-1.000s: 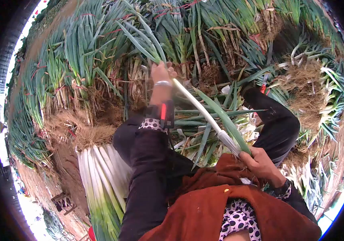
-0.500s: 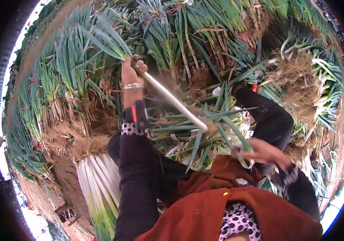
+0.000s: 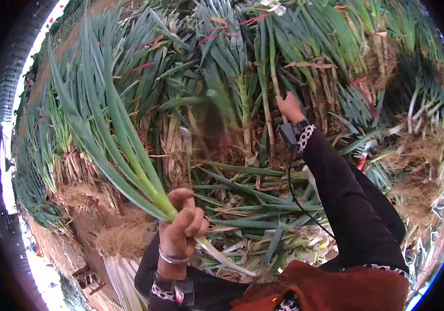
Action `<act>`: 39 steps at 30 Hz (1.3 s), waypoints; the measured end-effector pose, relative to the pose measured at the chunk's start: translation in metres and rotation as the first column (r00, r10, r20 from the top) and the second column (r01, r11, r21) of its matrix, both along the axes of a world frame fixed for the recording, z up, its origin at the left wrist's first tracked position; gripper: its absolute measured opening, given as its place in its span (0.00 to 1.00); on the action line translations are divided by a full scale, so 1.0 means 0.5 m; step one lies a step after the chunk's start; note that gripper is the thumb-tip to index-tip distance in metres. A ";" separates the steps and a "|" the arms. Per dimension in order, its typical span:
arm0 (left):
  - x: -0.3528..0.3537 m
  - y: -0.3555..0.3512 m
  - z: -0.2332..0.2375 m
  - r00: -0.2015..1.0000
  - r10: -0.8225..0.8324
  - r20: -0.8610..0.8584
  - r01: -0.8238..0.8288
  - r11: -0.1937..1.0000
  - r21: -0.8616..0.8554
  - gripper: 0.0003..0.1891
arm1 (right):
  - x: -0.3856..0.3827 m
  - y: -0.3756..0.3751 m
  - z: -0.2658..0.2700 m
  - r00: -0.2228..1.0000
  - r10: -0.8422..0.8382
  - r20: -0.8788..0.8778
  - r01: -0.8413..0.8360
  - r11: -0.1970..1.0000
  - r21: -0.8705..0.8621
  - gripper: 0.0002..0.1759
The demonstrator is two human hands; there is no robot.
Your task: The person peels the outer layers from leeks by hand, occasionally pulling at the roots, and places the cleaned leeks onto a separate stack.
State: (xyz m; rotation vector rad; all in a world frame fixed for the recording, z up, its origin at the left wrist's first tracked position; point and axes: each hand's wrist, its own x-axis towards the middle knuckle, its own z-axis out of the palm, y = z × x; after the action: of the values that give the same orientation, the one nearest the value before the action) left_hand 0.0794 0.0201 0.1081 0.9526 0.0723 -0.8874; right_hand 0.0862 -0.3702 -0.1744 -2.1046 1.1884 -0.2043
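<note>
My left hand [image 3: 181, 228] is closed around a long green onion [image 3: 147, 184]. Its green leaves fan up and to the left, while the white stem slants down to the right below my fist. Farther out, my right hand [image 3: 290, 108] reaches into the row of standing onions, its fingers closed on a thin onion stalk [image 3: 273, 72]. Part of that grip is hidden from view.
Bundles of green onions [image 3: 227, 57] stand across the far side, some with red ties. Loose leaves [image 3: 253, 207] litter the ground between my legs. Trimmed white stems [image 3: 123, 277] lie at lower left; rooty onions [image 3: 419, 160] are piled at right.
My left hand has come down and closer with its onion, whose leaves now rise tall. My right hand has left my lap and stretched forward to the standing onions.
</note>
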 end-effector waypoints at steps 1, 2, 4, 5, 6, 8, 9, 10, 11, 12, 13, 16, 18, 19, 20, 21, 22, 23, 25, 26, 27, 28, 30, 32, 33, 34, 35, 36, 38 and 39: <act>0.007 0.000 0.000 1.000 0.010 -0.006 -0.010 1.000 0.027 0.15 | 0.007 -0.003 -0.015 0.999 -0.051 -0.012 0.052 0.995 0.083 0.41; 0.013 -0.006 0.003 1.000 0.015 -0.008 -0.015 0.999 0.037 0.15 | 0.016 -0.003 -0.027 0.999 -0.004 -0.041 0.006 0.998 0.062 0.40; 0.011 -0.015 0.011 0.998 0.049 -0.044 -0.043 0.992 0.116 0.13 | 0.020 0.004 -0.028 0.996 0.048 -0.073 -0.044 0.998 0.047 0.40; 0.011 -0.013 0.012 0.997 0.049 -0.053 -0.042 0.992 0.122 0.13 | 0.005 0.006 -0.020 0.996 0.056 0.063 -0.073 0.948 0.311 0.36; 0.014 -0.017 0.013 0.998 0.046 -0.051 -0.036 0.981 0.190 0.12 | -0.008 0.008 0.018 0.980 0.026 0.200 -0.132 0.833 0.537 0.32; 0.014 -0.026 0.016 0.999 0.032 -0.026 -0.024 0.963 0.270 0.11 | -0.048 0.027 0.089 0.945 -0.091 0.314 -0.167 0.691 0.703 0.27; 0.012 -0.028 0.015 0.999 0.030 -0.023 -0.023 0.964 0.263 0.11 | -0.079 0.047 0.126 0.890 -0.237 0.389 -0.228 0.508 0.831 0.23; 0.008 -0.030 0.012 1.000 0.015 0.009 -0.017 0.959 0.284 0.11 | -0.120 0.078 0.185 0.856 -0.277 0.436 -0.302 0.415 0.858 0.21; 0.001 -0.031 0.008 0.999 -0.003 0.040 -0.010 0.953 0.304 0.11 | -0.168 0.118 0.252 0.819 -0.323 0.474 -0.376 0.321 0.869 0.19; -0.004 -0.031 -0.002 0.999 -0.019 0.042 0.006 0.960 0.280 0.11 | -0.217 0.163 0.314 0.830 -0.292 0.474 -0.388 0.307 0.869 0.19; -0.007 -0.033 -0.012 0.998 -0.036 0.047 0.023 0.967 0.254 0.11 | -0.265 0.211 0.366 0.839 -0.261 0.478 -0.402 0.295 0.867 0.19; -0.029 -0.050 -0.023 0.994 -0.083 0.070 0.069 0.980 0.185 0.12 | -0.412 0.357 0.473 0.876 -0.204 0.438 -0.342 0.379 0.860 0.20; -0.055 -0.063 -0.009 0.990 -0.085 0.114 0.059 0.976 0.211 0.12 | -0.491 0.438 0.535 0.900 -0.083 0.428 -0.347 0.457 0.819 0.19; -0.065 -0.068 -0.011 0.988 -0.097 0.117 0.072 0.977 0.202 0.12 | -0.524 0.470 0.549 0.900 -0.033 0.435 -0.368 0.478 0.798 0.19; -0.073 -0.073 -0.016 0.979 -0.126 0.163 0.090 0.972 0.216 0.13 | -0.548 0.501 0.557 0.905 -0.004 0.425 -0.360 0.525 0.771 0.18; -0.081 -0.077 -0.022 0.966 -0.155 0.206 0.106 0.967 0.230 0.14 | -0.565 0.528 0.576 0.923 0.026 0.385 -0.334 0.555 0.762 0.17; -0.089 -0.082 -0.024 0.955 -0.196 0.223 0.128 0.950 0.285 0.15 | -0.578 0.551 0.580 0.937 0.131 0.324 -0.328 0.648 0.687 0.17; -0.094 -0.084 -0.027 0.942 -0.239 0.235 0.151 0.929 0.339 0.16 | -0.589 0.571 0.582 0.943 0.223 0.246 -0.329 0.729 0.600 0.17; -0.081 -0.085 -0.091 0.917 -0.286 0.279 0.149 0.893 0.424 0.16 | -0.596 0.605 0.587 0.930 0.294 0.219 -0.366 0.797 0.481 0.17; -0.072 -0.081 -0.121 0.886 -0.336 0.319 0.141 0.852 0.503 0.17 | -0.594 0.616 0.589 0.915 0.360 0.184 -0.403 0.846 0.348 0.17; -0.065 -0.079 -0.132 0.888 -0.333 0.318 0.140 0.854 0.501 0.17 | -0.591 0.622 0.587 0.914 0.363 0.181 -0.404 0.846 0.347 0.17; -0.061 -0.076 -0.145 0.916 -0.308 0.259 0.170 0.879 0.445 0.16 | -0.588 0.626 0.584 0.906 0.378 0.191 -0.418 0.872 0.255 0.17; -0.073 -0.068 -0.140 0.943 -0.273 0.191 0.215 0.936 0.278 0.14 | -0.581 0.626 0.573 0.875 0.447 0.188 -0.467 0.881 0.081 0.19; -0.058 -0.060 -0.162 0.928 -0.327 0.178 0.274 0.923 0.269 0.14 | -0.572 0.629 0.580 0.869 0.469 0.155 -0.487 0.867 0.104 0.20; -0.054 -0.055 -0.163 0.910 -0.381 0.165 0.331 0.905 0.266 0.14 | -0.568 0.630 0.583 0.862 0.491 0.127 -0.505 0.853 0.132 0.21; -0.053 -0.051 -0.164 0.910 -0.381 0.163 0.331 0.906 0.265 0.14 | -0.558 0.624 0.579 0.862 0.491 0.125 -0.505 0.853 0.133 0.21; -0.052 -0.049 -0.165 0.925 -0.347 0.155 0.318 0.930 0.182 0.14 | -0.542 0.611 0.572 0.876 0.440 0.197 -0.481 0.818 0.316 0.21; -0.053 -0.046 -0.157 0.938 -0.315 0.145 0.303 0.948 0.100 0.14 | -0.522 0.597 0.562 0.891 0.373 0.258 -0.453 0.747 0.487 0.21; -0.064 -0.039 -0.124 0.951 -0.293 0.094 0.294 0.956 0.006 0.14 | -0.460 0.564 0.554 0.935 0.128 0.331 -0.332 0.641 0.692 0.22; -0.067 -0.039 -0.113 0.961 -0.272 0.042 0.275 0.957 -0.089 0.14 | -0.430 0.556 0.562 0.931 -0.003 0.366 -0.286 0.619 0.732 0.21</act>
State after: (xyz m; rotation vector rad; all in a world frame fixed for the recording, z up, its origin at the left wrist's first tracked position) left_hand 0.0461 0.0005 0.0518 0.8996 -0.1292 -1.1214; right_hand -0.1288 -0.0921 0.1066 -1.2965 0.6917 0.0411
